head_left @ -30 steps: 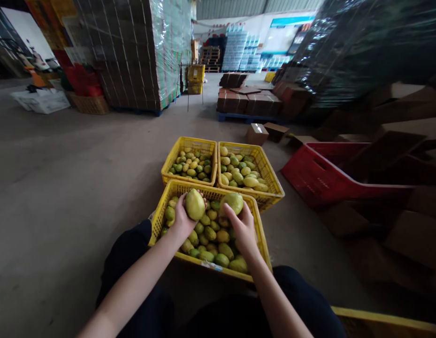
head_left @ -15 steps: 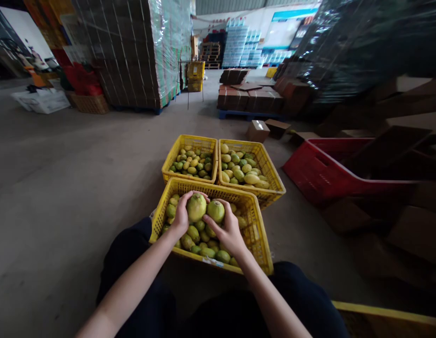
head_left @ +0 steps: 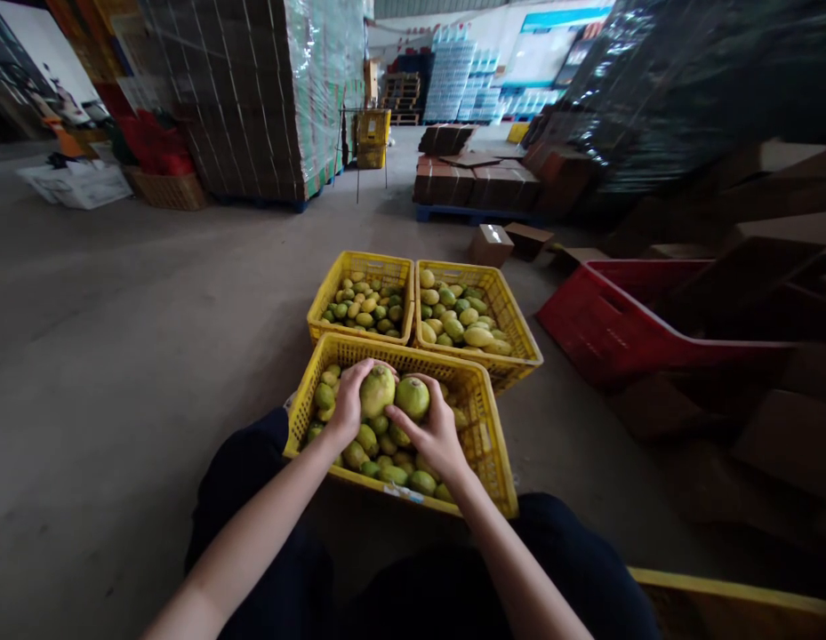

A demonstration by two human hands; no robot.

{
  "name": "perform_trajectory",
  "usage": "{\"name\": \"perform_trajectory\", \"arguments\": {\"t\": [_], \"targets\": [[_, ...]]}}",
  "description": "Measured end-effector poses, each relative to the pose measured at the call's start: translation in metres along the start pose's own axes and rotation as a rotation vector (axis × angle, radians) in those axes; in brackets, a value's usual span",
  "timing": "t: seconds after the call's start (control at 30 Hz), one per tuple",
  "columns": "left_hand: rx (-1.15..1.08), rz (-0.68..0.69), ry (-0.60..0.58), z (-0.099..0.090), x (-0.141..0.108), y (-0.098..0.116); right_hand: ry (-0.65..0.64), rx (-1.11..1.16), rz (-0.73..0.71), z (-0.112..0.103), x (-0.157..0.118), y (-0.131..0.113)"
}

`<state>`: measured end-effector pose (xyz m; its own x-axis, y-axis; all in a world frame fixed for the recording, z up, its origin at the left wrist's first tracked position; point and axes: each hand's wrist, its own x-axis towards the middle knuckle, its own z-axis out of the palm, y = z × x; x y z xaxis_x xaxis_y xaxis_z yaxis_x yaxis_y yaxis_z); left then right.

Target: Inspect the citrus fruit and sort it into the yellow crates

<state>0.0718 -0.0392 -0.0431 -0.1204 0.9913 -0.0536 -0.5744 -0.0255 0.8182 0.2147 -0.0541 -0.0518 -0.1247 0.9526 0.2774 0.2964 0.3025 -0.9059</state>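
My left hand (head_left: 350,397) is wrapped around a yellow-green fruit (head_left: 377,392), which looks like a small papaya, though its kind is not certain. A greener, rounder fruit (head_left: 413,399) is gripped in my right hand (head_left: 439,429), thumb in front and fingers behind. Both are held side by side, stem ends up, above a yellow plastic crate (head_left: 493,449). Green and yellow fruits (head_left: 365,440) of the same sort fill the crate's bottom, partly hidden by my hands and forearms. The crate stands between my knees.
Two more yellow crates, left (head_left: 312,322) and right (head_left: 529,342), hold similar fruit just beyond. To the right stands a red crate (head_left: 579,324) among cardboard boxes (head_left: 779,444). Another yellow crate (head_left: 733,591) is at lower right. Wrapped pallet stacks (head_left: 252,107) rise behind.
Both hands and their fruits have shifted very slightly right in the picture. The grip on each fruit is the same, and the view has tilted a little.
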Motion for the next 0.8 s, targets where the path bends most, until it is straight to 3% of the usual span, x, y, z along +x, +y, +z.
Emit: {"name": "perform_trajectory", "arguments": {"t": [0.2,0.37,0.5,0.67,0.8], "targets": [[-0.027,-0.105,0.079,0.002,0.006,0.004,0.049,0.092,0.133,0.008,-0.002,0.007],[-0.271,-0.346,0.124,0.007,0.01,0.005,0.121,0.371,0.362,0.017,0.003,0.018],[-0.37,-0.49,0.26,0.009,0.013,0.003,0.105,0.643,0.571,0.022,0.012,0.029],[-0.376,-0.552,0.383,0.005,0.016,-0.002,-0.008,0.753,0.736,0.025,0.014,0.034],[-0.387,-0.54,0.315,0.006,0.012,-0.002,0.015,0.806,0.75,0.019,0.016,0.028]]}}
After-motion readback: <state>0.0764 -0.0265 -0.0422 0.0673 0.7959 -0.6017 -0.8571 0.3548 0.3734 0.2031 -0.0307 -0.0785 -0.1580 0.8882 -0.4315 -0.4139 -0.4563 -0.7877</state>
